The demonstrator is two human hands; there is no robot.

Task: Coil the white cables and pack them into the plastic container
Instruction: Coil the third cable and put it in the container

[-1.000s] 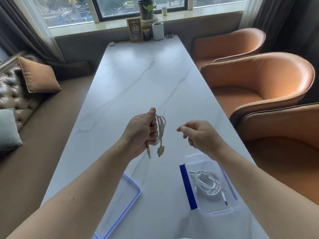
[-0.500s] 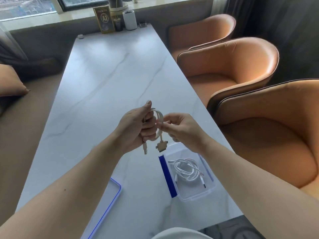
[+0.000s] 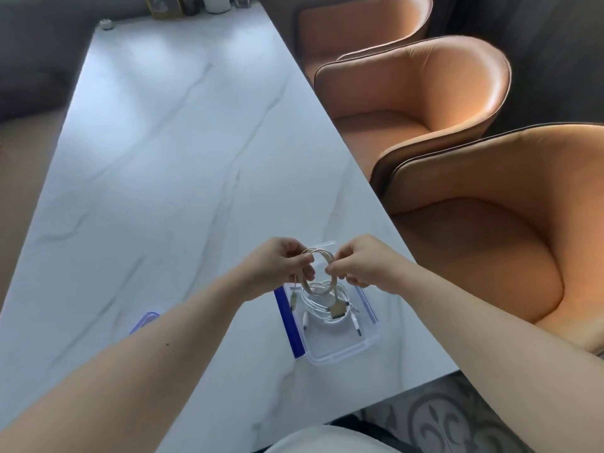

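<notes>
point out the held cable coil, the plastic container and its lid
held cable coil (image 3: pixel 318 251), head view, top of loop
plastic container (image 3: pixel 346 353), head view, near wall
lid (image 3: pixel 146 321), head view, blue-edged corner

A white marble table (image 3: pixel 163 142) with grey veins runs up the centre of the frame. Three orange armchairs (image 3: pixel 425 89) line its right side, from upper right to lower right. Patterned grey floor tiles (image 3: pixel 457 416) show at lower right, and a brown bench (image 3: pixel 19 152) at far left.
</notes>
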